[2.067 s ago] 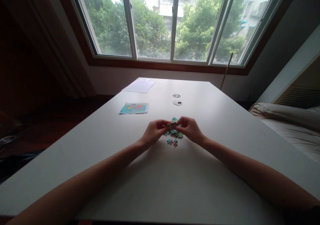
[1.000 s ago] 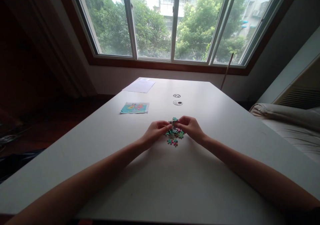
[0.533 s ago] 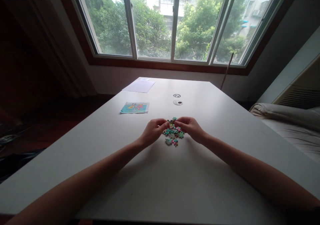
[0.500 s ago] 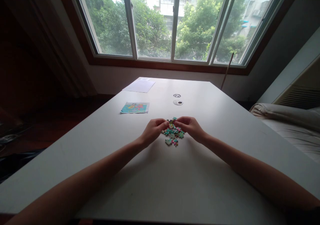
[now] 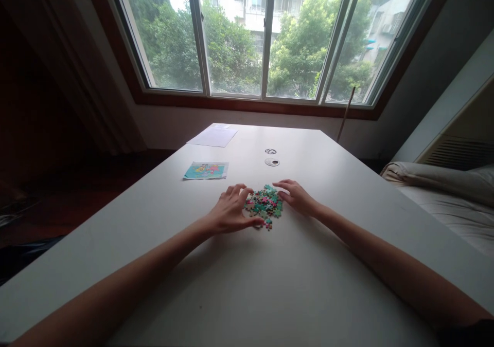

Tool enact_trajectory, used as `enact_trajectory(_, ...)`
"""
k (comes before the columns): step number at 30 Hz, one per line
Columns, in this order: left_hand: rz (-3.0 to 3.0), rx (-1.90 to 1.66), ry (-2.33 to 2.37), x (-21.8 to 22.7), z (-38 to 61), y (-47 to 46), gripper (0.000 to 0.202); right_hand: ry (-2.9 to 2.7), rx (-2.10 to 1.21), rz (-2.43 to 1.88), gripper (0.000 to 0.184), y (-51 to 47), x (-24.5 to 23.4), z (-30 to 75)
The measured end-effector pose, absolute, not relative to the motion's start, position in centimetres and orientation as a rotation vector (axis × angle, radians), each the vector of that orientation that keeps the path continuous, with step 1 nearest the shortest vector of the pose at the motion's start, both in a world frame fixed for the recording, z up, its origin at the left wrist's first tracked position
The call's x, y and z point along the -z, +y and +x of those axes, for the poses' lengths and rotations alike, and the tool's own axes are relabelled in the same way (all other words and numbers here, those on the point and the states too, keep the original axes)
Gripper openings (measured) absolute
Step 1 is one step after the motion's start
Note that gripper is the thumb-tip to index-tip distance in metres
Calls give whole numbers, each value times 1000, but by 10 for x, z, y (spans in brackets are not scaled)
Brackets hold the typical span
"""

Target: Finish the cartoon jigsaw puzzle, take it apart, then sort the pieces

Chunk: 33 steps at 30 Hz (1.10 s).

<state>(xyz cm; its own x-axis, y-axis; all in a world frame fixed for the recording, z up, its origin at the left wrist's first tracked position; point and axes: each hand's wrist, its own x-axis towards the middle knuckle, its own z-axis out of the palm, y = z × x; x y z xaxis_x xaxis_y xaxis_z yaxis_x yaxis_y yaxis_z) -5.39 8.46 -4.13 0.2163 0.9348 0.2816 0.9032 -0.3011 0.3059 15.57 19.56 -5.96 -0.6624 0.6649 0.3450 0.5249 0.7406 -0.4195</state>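
Note:
A small heap of jigsaw puzzle pieces point(image 5: 266, 203), mostly green with some pink and tan, lies on the white table point(image 5: 231, 290). My left hand point(image 5: 231, 211) is at the heap's left side with its fingers spread, the thumb reaching along the near edge over a few pieces. At the right side of the heap, my right hand point(image 5: 297, 197) has thumb and forefinger apart with nothing between them. Left of and beyond the heap lies a colourful picture sheet point(image 5: 206, 170) showing cartoon figures on a blue-green ground.
Two round flat discs point(image 5: 272, 162) with dark markings lie beyond the heap. A pale sheet of paper point(image 5: 214, 135) rests at the table's far left corner. Behind the table is a wide window point(image 5: 235, 43), with a thin stick point(image 5: 345, 114) leaning below it. Bedding point(image 5: 436, 187) lies at the right.
Both hands have parted from their pinch over the heap. My left hand has spread and come nearer me; my right hand has opened. The pieces lie together in the heap.

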Motion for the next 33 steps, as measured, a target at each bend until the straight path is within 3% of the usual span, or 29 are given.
enact_trajectory(3,2409,-429,1841,52,-50,83,98,-2505,-430,-907,41,194,65,155)
enact_trajectory(11,2346,-345,1848,54,-47,97,91,-2417,-835,-788,44,174,54,149)
enact_trajectory(22,2672,-297,1465,37,1,104,73,-1777,-1135,-917,37,219,61,166)
enact_trajectory(33,2670,-387,1629,44,-3,100,39,-1966,-938,-867,34,205,56,162)
